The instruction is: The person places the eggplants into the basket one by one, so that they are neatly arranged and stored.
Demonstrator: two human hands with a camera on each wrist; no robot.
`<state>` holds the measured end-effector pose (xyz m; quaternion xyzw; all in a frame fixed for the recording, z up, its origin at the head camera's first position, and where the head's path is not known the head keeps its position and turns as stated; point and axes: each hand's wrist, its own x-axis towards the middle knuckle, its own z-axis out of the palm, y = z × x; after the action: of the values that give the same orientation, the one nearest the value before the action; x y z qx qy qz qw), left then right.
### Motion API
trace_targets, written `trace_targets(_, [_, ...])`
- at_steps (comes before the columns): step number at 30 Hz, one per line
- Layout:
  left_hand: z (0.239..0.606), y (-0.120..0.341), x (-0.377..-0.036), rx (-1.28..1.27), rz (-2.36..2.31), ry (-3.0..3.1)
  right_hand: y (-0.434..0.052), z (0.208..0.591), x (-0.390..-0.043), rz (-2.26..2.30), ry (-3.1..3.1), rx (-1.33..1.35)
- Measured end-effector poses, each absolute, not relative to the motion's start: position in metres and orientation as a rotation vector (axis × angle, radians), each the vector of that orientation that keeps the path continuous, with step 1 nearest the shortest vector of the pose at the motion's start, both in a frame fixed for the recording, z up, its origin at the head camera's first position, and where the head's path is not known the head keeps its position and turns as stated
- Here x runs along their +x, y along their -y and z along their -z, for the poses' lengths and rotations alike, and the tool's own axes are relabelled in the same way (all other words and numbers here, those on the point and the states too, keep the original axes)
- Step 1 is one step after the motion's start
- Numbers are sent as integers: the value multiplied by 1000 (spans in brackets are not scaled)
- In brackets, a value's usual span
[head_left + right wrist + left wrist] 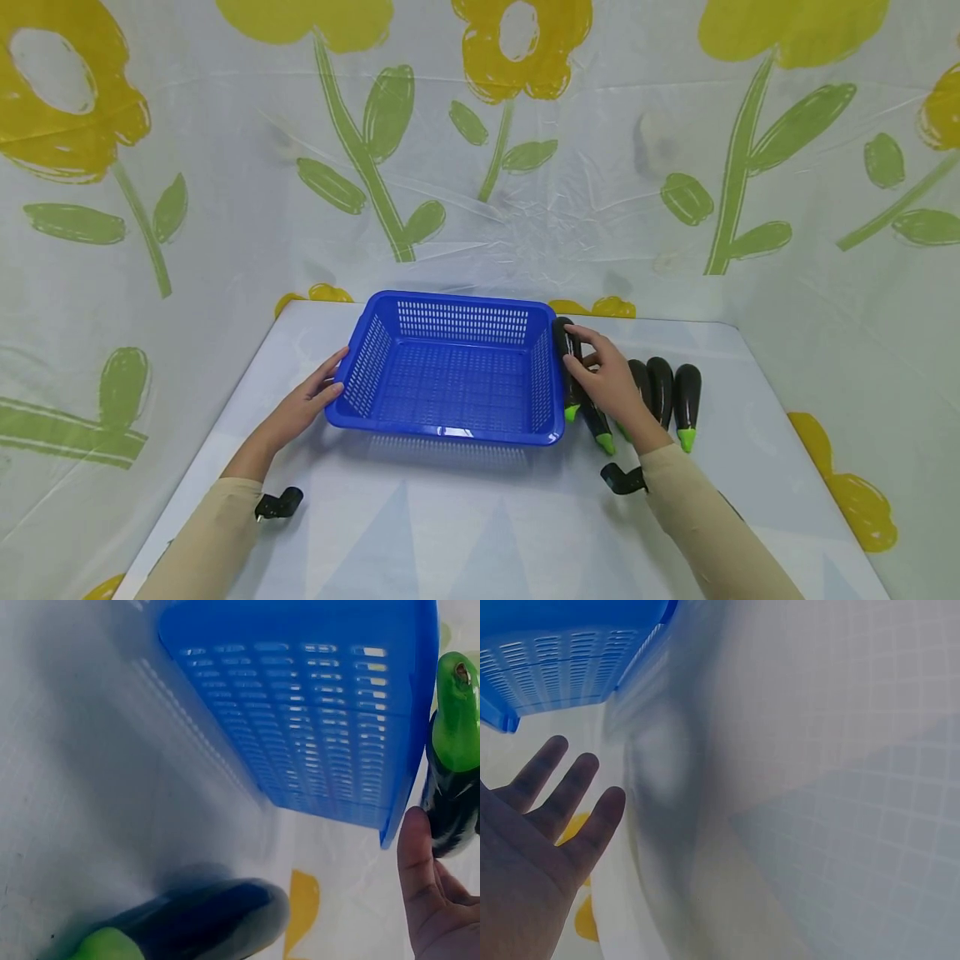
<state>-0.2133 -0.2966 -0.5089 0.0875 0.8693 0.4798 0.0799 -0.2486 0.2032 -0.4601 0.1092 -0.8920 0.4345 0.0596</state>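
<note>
A blue slotted basket stands in the middle of the white table. My left hand lies with straight fingers against the basket's left front corner; in the left wrist view that hand is spread just below the basket. My right hand grips a dark eggplant with a green stem that lies along the basket's right wall. In the right wrist view my thumb presses the eggplant beside the basket.
Several more eggplants lie in a row right of the basket, among them two past my right hand and one under my wrist. A flower-print plastic sheet walls in the table's back and sides.
</note>
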Motion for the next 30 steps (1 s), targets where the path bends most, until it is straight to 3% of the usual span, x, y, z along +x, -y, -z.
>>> trace_targets(30, [509,297,-214,248,-1418,-2603,-167,445,-255,-1308,2718,361])
